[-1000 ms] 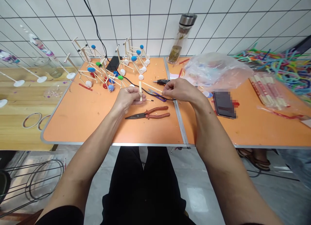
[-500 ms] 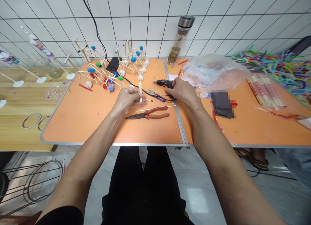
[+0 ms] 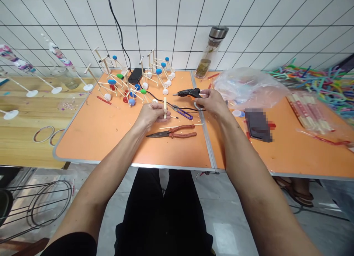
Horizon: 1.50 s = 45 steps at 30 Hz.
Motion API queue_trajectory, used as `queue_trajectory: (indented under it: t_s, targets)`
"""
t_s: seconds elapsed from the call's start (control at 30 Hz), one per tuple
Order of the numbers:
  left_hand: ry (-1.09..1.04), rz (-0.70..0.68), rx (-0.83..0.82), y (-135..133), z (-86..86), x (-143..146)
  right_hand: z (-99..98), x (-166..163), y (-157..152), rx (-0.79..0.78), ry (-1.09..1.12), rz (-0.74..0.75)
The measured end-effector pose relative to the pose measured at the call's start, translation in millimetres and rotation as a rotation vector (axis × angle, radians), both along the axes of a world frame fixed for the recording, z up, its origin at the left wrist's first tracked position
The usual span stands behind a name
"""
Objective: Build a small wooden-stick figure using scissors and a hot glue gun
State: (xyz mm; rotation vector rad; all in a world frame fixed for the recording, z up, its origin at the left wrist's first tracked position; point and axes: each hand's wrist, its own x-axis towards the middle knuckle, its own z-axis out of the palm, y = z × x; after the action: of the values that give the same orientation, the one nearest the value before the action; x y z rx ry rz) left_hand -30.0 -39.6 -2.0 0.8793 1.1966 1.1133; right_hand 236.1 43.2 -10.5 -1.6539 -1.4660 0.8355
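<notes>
My left hand point(image 3: 155, 115) is closed, pinching a pair of short pale wooden sticks point(image 3: 165, 105) upright between thumb and fingers. My right hand point(image 3: 214, 102) is closed around the handle of a black hot glue gun point(image 3: 188, 93), whose nozzle points left toward the sticks. Between the hands lie purple-handled scissors point(image 3: 184, 113), partly crossed by a black cord. Red-handled long-nose pliers point(image 3: 173, 132) rest nearer me, with a thin stick point(image 3: 197, 125) just behind them.
Small stick frames with coloured caps point(image 3: 112, 82) stand at the back left. A glass bottle point(image 3: 206, 62) is against the wall. To the right are a plastic bag point(image 3: 246, 86), a dark phone-like slab point(image 3: 258, 124), bundled sticks point(image 3: 309, 112) and colourful fuzzy stems point(image 3: 318, 79).
The glue gun has shifted slightly left and looks raised in my right hand, uncovering more of the scissors. My left hand still holds the sticks. The whole view has shifted a little.
</notes>
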Motion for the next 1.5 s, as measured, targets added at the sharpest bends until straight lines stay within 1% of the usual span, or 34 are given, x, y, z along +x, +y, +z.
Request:
queue_trajectory:
  t_s: [0.1,0.2,0.27,0.37,0.47,0.53,0.67,0.77,0.87,0.97,1.07,1.17,1.27,1.37,1.5]
  targets:
    - [-0.006,0.005,0.006,0,-1.6,-1,3.5,-6,-5,0.026,0.24,0.086]
    - [0.0,-0.001,0.018,1,-2.7,-1,4.9,-8,-6,0.056,0.42,0.174]
    - [0.004,-0.004,0.021,1,-2.9,-1,4.8,-8,-5,-0.003,0.523,0.212]
    - [0.006,-0.002,0.018,1,-2.9,-1,5.2,-8,-3,-0.144,0.653,0.239]
    - [0.001,0.004,0.022,2,-2.9,0,8.1,-12,-5,-0.243,0.725,0.261]
    - [-0.004,0.012,0.024,2,-3.1,0,11.2,-16,-10,-0.28,0.77,0.281]
    - [-0.012,0.022,0.024,4,-3.8,-1,17.9,-24,-20,-0.288,0.841,0.324]
    - [-0.013,0.022,0.03,4,-3.8,-2,22.1,-28,-26,-0.252,0.845,0.345]
    - [-0.02,0.038,0.037,4,-3.0,-1,25.7,-33,-33,-0.151,0.789,0.365]
    - [-0.032,0.054,0.042,4,-2.4,-1,28.7,-39,-39,-0.037,0.638,0.388]
    - [-0.037,0.056,0.036,5,-2.7,-2,30.9,-43,-45,0.113,0.503,0.4]
    - [-0.044,0.082,0.022,6,-3.1,-2,32.2,-42,-49,0.268,0.378,0.41]
    - [-0.059,0.104,0.022,7,-2.3,-2,32.8,-39,-53,0.39,0.186,0.405]
    - [-0.065,0.12,0.035,7,-0.9,-3,32.0,-38,-56,0.493,0.013,0.377]
    - [-0.071,0.13,0.03,7,-0.6,-3,28.1,-42,-58,0.574,-0.135,0.346]
